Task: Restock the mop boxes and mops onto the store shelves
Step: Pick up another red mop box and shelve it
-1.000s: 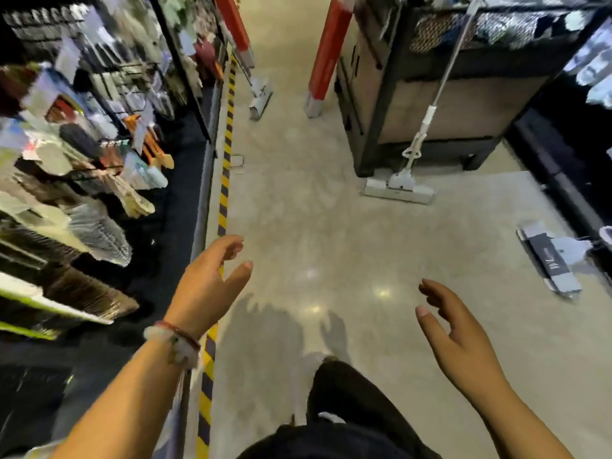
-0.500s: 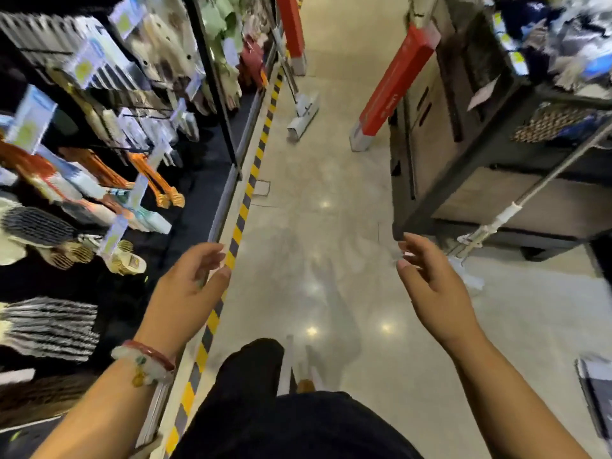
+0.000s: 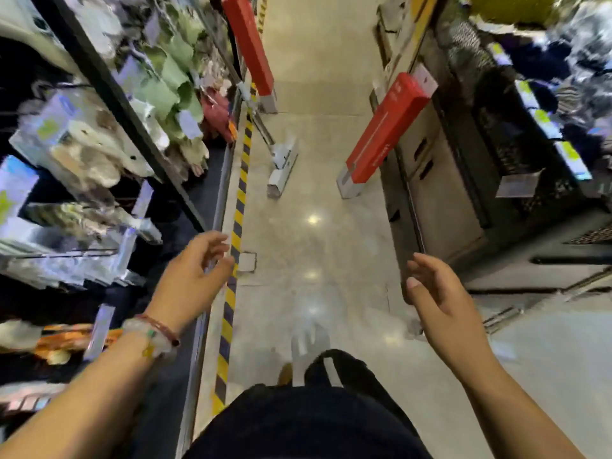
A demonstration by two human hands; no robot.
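A shop aisle with a glossy beige stone floor point(image 3: 318, 193) runs ahead, edged on the left by a yellow-and-black striped tape line point(image 3: 239, 200) along dark store shelves point(image 3: 109, 81) hung with blurred packaged goods. On the right stands a dark metal rack point(image 3: 470, 167) with cardboard-coloured cartons low down. A long red cardboard mop box with a white end point(image 3: 385, 134) leans tilted against that rack, its white foot on the floor. A second long red mop box point(image 3: 250, 48) stands farther up the aisle near the left shelves. Between them a white flat mop point(image 3: 281, 164) lies with its head on the floor, its handle slanting towards the left shelves. The left hand point(image 3: 192, 276), wearing bracelets at the wrist, and the right hand point(image 3: 440, 293) are both raised in front, fingers loosely spread, holding nothing.
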